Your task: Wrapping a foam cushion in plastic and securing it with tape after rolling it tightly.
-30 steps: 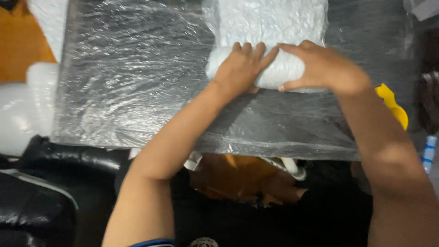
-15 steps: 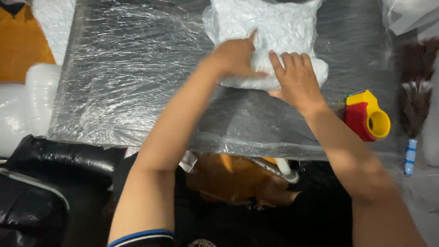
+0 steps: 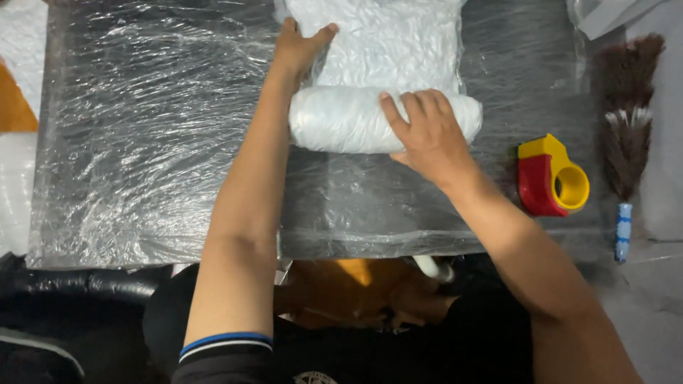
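Top edge of frame cuts off the far end of the white bagged sheet point(image 3: 377, 43); its full length not visible. Right hand point(image 3: 427, 135) covers the middle of the white roll point(image 3: 341, 121); the surface beneath the palm is hidden. Left forearm hides the roll's left end. Grey item point(image 3: 612, 14) at the top right corner is cropped; kind cannot be told. Feather duster point(image 3: 626, 128): handle pattern too small to read. Desk point(image 3: 142, 142) left edge partly cropped.

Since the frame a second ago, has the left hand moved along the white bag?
Yes. The left hand has left the rolled end and gone up the flat white bag, away from the table's near edge. The right hand presses the roll.
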